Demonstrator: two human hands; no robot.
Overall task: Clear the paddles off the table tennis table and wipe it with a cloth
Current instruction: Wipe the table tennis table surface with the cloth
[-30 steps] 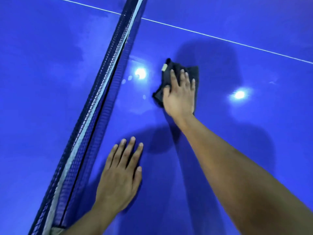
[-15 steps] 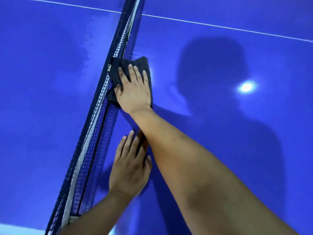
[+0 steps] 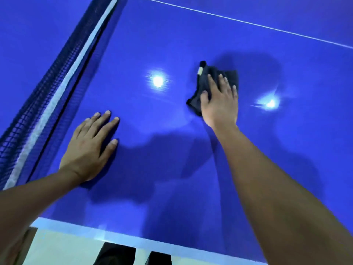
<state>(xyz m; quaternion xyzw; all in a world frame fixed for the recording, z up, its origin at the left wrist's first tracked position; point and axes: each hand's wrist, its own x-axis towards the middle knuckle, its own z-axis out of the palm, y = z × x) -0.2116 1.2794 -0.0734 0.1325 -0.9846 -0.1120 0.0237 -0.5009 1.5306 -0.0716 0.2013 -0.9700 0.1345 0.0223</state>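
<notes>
Bare forearms (image 3: pixel 277 188), left grip (image 3: pixel 89 148), right grip (image 3: pixel 219 104), short fingernails (image 3: pixel 114 142)

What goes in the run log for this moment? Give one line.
step: wiping | right hand: presses dark cloth on table | left hand: flat on table beside net | paddles: none in view

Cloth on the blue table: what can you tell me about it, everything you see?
The cloth is dark, almost black, soft fabric, loosely bunched, with a small pale tag at its far edge. It lies on the blue table, well apart from the net. The right hand presses it down with straight fingers, hiding its near part.
</notes>
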